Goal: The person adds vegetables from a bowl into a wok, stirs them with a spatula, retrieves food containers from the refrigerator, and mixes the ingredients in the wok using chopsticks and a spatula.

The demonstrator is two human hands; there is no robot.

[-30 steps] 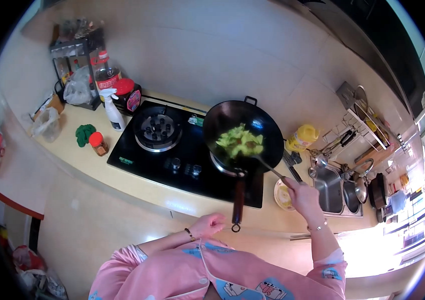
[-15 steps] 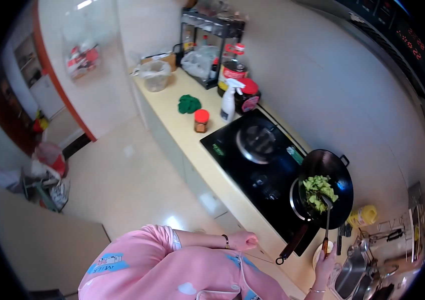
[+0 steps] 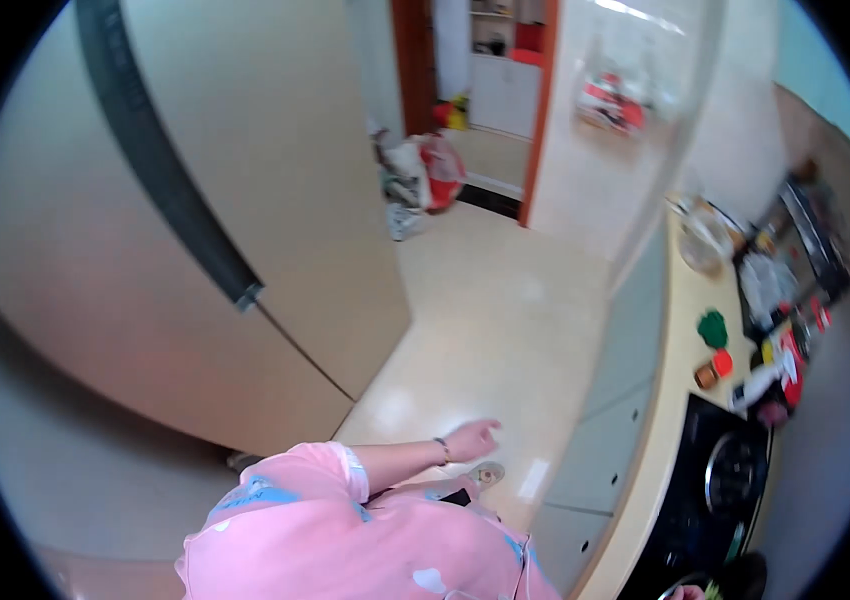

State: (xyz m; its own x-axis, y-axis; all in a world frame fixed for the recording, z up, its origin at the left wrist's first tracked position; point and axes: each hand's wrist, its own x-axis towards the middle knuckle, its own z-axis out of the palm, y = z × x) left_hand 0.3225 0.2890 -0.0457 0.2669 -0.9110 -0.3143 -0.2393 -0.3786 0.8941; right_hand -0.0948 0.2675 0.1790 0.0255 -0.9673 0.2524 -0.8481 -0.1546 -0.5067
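Observation:
My left hand (image 3: pixel 473 440) hangs over the floor in front of my body, its fingers loosely curled and apart, touching nothing. At the bottom right edge a small part of my right hand (image 3: pixel 687 593) shows beside the wok (image 3: pixel 745 577); its fingers and anything in them are cut off by the frame. A bit of green food (image 3: pixel 713 591) is visible at the wok's edge. The black stove (image 3: pixel 680 500) lies on the counter, with its other burner (image 3: pixel 732 474) bare.
A large refrigerator (image 3: pixel 275 200) fills the left side. Bags (image 3: pixel 435 172) stand on the floor by the doorway. Along the counter (image 3: pixel 690 290) are a red-lidded jar (image 3: pixel 714 369), a green cloth (image 3: pixel 712 329), a spray bottle (image 3: pixel 757 384) and a rack (image 3: pixel 817 235).
The view has swung left, from the stove to the refrigerator and doorway. The wok and my right hand have shifted to the bottom right edge. My left hand now appears over the floor.

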